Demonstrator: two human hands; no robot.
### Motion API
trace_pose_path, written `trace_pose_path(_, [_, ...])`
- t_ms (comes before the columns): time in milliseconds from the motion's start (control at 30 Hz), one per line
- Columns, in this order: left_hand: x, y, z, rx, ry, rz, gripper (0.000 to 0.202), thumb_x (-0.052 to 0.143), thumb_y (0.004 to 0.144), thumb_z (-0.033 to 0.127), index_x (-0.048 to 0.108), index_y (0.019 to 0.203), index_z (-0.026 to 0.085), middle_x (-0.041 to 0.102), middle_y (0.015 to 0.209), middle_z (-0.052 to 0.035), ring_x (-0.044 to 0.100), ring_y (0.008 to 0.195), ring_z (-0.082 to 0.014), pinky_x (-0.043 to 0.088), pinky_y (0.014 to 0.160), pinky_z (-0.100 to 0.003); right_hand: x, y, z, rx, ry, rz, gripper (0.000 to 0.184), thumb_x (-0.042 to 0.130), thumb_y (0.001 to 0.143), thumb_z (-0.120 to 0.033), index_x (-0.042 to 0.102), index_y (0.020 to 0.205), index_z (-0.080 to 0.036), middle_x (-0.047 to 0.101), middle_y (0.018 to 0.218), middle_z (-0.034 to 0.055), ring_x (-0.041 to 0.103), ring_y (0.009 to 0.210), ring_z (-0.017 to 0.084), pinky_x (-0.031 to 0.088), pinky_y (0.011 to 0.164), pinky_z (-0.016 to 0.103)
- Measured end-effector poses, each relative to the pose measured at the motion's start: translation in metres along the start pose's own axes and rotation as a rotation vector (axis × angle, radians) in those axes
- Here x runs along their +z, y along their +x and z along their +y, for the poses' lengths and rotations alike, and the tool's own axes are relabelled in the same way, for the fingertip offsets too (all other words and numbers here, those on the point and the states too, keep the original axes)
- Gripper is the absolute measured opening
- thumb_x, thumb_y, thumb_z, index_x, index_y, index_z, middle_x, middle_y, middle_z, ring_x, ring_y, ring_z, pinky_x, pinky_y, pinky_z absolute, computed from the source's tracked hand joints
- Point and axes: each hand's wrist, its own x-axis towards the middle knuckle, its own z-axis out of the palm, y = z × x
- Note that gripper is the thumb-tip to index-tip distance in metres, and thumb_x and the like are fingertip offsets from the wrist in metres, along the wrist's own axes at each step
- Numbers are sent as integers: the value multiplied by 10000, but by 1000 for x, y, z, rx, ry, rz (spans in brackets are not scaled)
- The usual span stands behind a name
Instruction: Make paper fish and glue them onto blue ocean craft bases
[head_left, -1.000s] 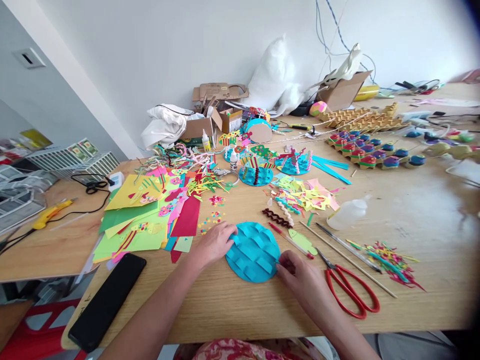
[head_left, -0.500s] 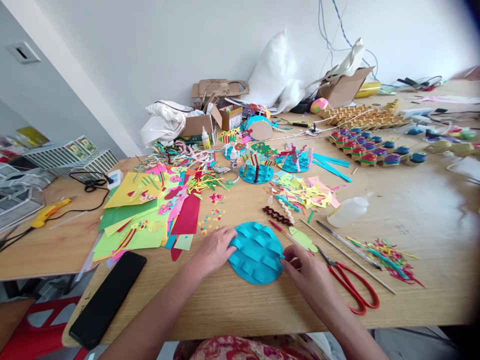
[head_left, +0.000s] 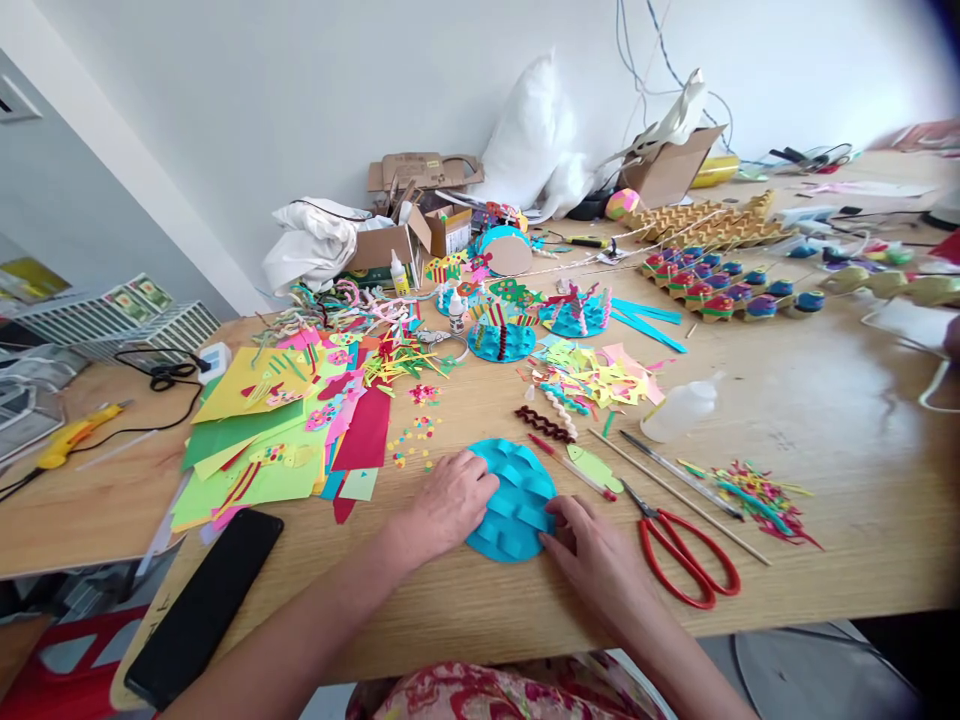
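Note:
A round blue paper disc (head_left: 517,502) with raised, wave-like paper strips lies on the table in front of me. My left hand (head_left: 454,500) is closed over its left side, the curled fingers on the strips. At the right edge, my right hand (head_left: 592,550) pinches the disc between thumb and fingers. Just behind the disc are a red pen (head_left: 566,465), a pale green paper fish (head_left: 592,467) and dark brown wavy trim (head_left: 541,424). Red-handled scissors (head_left: 686,560) rest to the right of my right hand, blades pointing away from me.
Coloured paper sheets (head_left: 251,440) and a black phone (head_left: 206,605) lie to the left. A wooden stick (head_left: 682,498), a clear squeeze bottle (head_left: 681,412) and paper shreds (head_left: 757,500) are on the right. Decorated blue discs (head_left: 501,343) stand farther back. Someone's hand (head_left: 952,340) shows at the right edge.
My left hand has shifted inward over the disc's left strips. My right hand has stayed at the right edge. The whole view has turned slightly right, bringing another person's hand into sight.

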Motion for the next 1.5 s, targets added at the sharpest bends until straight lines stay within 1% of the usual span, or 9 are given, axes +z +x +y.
trace_pose_path(133, [-1,1,3,-33,-48,33,50,477,788,186,511,825,180,558,880,-47,473,894,-204,400,799,-346,-1,2,-1,-4,-6,-12,130,422,790,-251,521,850,-191,575,859,51,571,717,180,430,619,299])
trace_pose_path(333, [2,0,7,-111,-96,90,30,492,781,201,502,802,182,566,857,-37,485,877,-195,394,810,-331,-1,8,-3,-47,3,64,137,431,789,-225,545,852,-182,569,822,51,557,662,164,431,614,293])
trace_pose_path(633, [7,-1,15,-169,-79,139,63,500,775,214,494,830,184,561,870,-42,485,880,-208,392,811,-352,0,14,-3,-90,11,135,130,449,783,-194,553,854,-161,552,809,59,542,688,168,435,624,288])
trace_pose_path(767, [8,0,17,-185,-71,154,59,495,782,224,494,827,186,561,866,-44,487,876,-211,392,799,-360,2,14,-2,-99,-9,140,166,448,779,-182,570,891,-175,555,822,56,544,695,167,437,631,292])
trace_pose_path(900, [9,1,19,-189,-55,172,52,490,785,228,498,815,186,567,854,-43,494,862,-213,395,790,-363,2,15,-4,-94,-23,146,176,432,805,-215,580,894,-181,545,815,52,542,676,164,436,624,294])
trace_pose_path(1133, [10,1,22,-226,-82,205,58,476,798,239,502,803,187,564,838,-49,497,855,-213,390,803,-369,4,17,-6,-106,44,223,208,414,832,-247,582,937,-183,559,815,56,560,709,168,445,621,279])
trace_pose_path(1233, [11,2,22,-226,-64,220,62,476,798,242,504,797,186,567,830,-46,498,851,-212,388,807,-366,6,19,-7,-99,36,224,212,411,840,-256,579,950,-191,559,825,54,567,732,172,449,628,279])
trace_pose_path(1400, [9,1,22,-219,-65,213,72,468,802,233,518,821,185,574,823,-49,501,851,-210,379,824,-366,7,22,-7,-87,-3,231,222,412,841,-261,553,990,-176,570,870,70,572,751,184,452,644,298])
trace_pose_path(1500, [7,1,24,-211,-72,203,83,455,808,224,527,815,184,573,820,-54,501,855,-212,374,827,-370,8,22,-7,-96,-24,254,206,406,840,-266,557,951,-180,578,867,71,571,745,187,453,643,304])
